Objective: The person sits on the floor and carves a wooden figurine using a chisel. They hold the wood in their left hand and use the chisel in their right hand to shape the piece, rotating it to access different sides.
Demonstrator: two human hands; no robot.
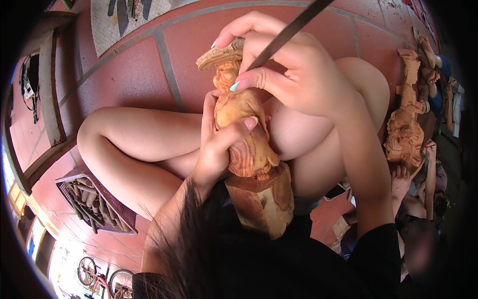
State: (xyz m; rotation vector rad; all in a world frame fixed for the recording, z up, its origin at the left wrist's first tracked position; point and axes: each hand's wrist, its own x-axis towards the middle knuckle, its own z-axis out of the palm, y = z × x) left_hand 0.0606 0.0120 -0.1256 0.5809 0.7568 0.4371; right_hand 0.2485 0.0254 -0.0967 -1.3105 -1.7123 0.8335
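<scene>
- Here's the left hand [215, 149], wrapped round the middle of the carved wooden figure [249, 152], thumb across its front, other fingers partly hidden behind!
- Up top, the right hand [303, 74] pinches a thin dark strip [294, 32] at the figure's neck; 1 end hides under the fingers, the other is cut off at the far edge of view.
- The figure sits between the legs, brimmed top far, squared base near the black shirt [294, 264].
- Hair [186, 239] veils part of the left forearm.
- Far left, grey tools [123, 15] on a pale mat [102, 25] are cut off, any markings too small to read.
- Red tiled floor [134, 74] stretches from knees to mat edge; a purple basket [127, 219] borders it on the left, a 2nd carving [406, 124] on the right.
</scene>
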